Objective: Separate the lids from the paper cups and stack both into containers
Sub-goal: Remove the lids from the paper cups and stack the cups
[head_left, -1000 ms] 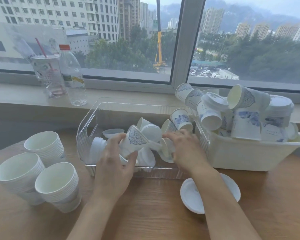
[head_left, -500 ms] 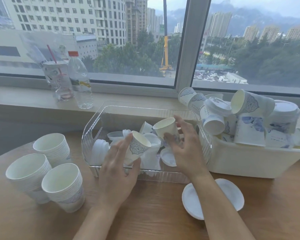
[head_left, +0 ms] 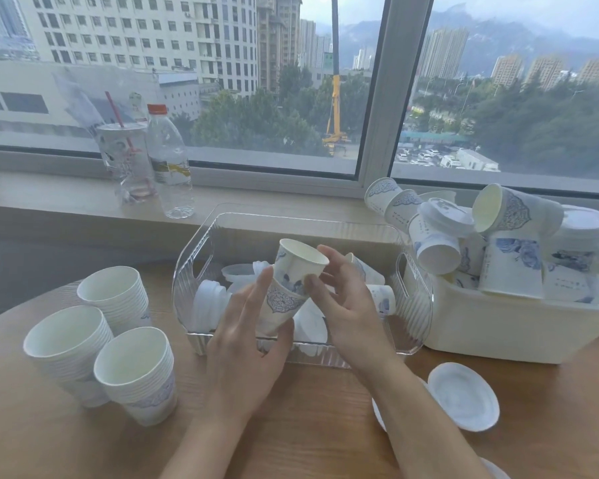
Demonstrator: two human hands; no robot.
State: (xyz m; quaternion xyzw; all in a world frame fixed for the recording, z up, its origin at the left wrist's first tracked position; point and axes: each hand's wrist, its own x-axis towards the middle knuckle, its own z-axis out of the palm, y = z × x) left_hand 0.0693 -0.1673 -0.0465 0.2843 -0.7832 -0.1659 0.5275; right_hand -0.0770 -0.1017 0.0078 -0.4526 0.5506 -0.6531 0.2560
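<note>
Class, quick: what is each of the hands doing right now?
Left hand: holds the lower paper cup.
Right hand: pinches the upper paper cup, nested into the lower one.

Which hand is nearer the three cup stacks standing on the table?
Left. The left hand is just beside the cup stacks, gripping nested cups; the right hand is on the far side of those cups.
</note>
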